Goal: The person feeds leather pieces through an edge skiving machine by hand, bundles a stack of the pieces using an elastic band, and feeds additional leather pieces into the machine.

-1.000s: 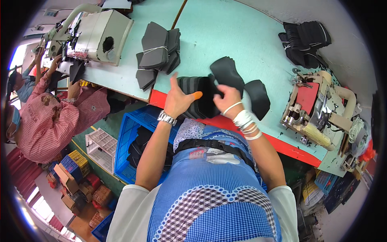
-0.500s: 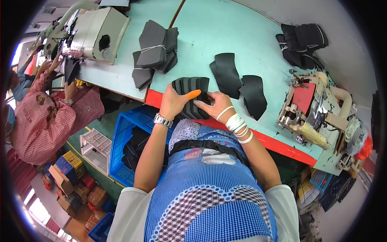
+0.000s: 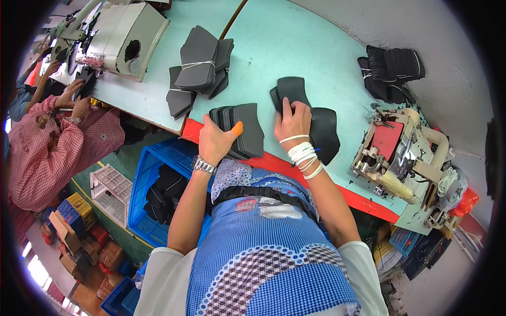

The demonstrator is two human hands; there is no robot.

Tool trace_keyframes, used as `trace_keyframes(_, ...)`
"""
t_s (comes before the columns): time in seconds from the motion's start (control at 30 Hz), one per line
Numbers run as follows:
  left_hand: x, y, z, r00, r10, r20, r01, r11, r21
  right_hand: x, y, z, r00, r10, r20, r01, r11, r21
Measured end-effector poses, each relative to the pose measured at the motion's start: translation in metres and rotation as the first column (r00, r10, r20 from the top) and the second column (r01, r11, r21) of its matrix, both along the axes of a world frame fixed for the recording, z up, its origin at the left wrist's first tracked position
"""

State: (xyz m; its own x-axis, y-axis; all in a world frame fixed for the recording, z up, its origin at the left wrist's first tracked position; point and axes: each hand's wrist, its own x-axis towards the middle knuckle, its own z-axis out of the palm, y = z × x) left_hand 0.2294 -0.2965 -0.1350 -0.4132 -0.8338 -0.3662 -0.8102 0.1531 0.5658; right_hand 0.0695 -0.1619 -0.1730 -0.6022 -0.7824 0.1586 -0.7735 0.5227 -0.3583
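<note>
My left hand [image 3: 217,141], with an orange cover on the thumb, is closed round the left side of a thick stack of dark, flat, curved-edged pieces [image 3: 247,126]. That stack stands on edge, leaning, at the table's red front edge. My right hand [image 3: 293,122] lies with fingers apart on a few loose black pieces [image 3: 291,88], its fingertips touching the top one. White bands circle the right wrist. More black pieces [image 3: 323,136] overlap these just right of the hand. What lies under the right palm is hidden.
Tied bundles of dark pieces [image 3: 197,58] lie farther left, and black bundles [image 3: 392,71] at the back right. A machine [image 3: 392,152] stands on the right. A blue crate [image 3: 138,203] holding black pieces sits below left. A co-worker in a checked sleeve [image 3: 66,139] handles pieces by another machine.
My right hand has left the stack and moved right, onto the loose black pieces. My left hand keeps the stack, now tilted more open and slightly farther left.
</note>
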Motion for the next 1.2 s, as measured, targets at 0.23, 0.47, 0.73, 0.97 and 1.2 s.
trace_keyframes(0.23,0.002,-0.005,-0.002,0.997,-0.074,-0.008,0.075,0.997,0.025,-0.049,-0.053,0.029,0.960,-0.208,0.189,0.049,0.786,0.617)
trace_keyframes(0.47,0.009,-0.015,-0.001,0.996,-0.090,0.015,0.088,0.991,0.099,-0.042,-0.065,0.029,0.943,-0.187,0.274,-0.037,0.760,0.649)
trace_keyframes(0.73,0.013,-0.025,0.008,0.988,-0.155,0.019,0.153,0.985,0.084,-0.030,-0.056,0.041,0.929,-0.212,0.304,-0.011,0.804,0.594)
trace_keyframes(0.97,0.019,-0.035,-0.002,0.980,-0.185,-0.077,0.193,0.976,0.106,0.038,-0.047,0.041,0.862,0.034,0.505,-0.205,0.936,0.286)
trace_keyframes(1.2,0.022,-0.032,-0.001,0.918,0.345,-0.193,-0.025,0.538,0.843,0.034,-0.031,0.007,0.769,0.114,0.629,-0.064,0.993,-0.102)
